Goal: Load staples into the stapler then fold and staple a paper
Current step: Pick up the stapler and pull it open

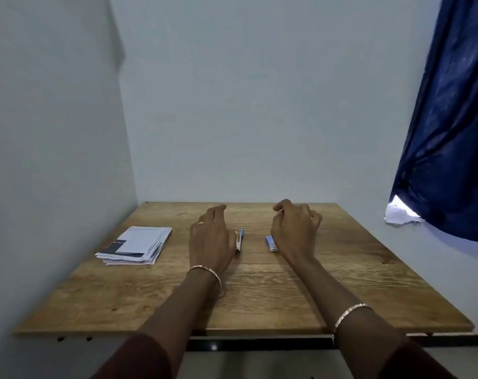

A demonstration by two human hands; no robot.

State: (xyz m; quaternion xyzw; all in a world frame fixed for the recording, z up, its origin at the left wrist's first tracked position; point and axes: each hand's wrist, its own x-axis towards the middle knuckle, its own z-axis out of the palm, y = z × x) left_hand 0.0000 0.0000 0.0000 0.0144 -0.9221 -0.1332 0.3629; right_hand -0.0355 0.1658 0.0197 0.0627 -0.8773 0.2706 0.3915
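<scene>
A small blue and silver stapler (239, 240) lies on the wooden table (259, 291), just right of my left hand (210, 239). That hand hovers beside it with relaxed fingers and holds nothing. A small blue and white staple box (271, 243) lies to the right of the stapler, partly hidden by my right hand (294, 231). My right hand hangs over the box with loosely curled fingers, empty. A stack of folded white papers (138, 245) sits at the table's left.
Grey walls close the table in at the left and back. A dark blue curtain (448, 138) hangs at the right with a bright gap beneath it. Bare wood lies in front of both hands up to the near edge.
</scene>
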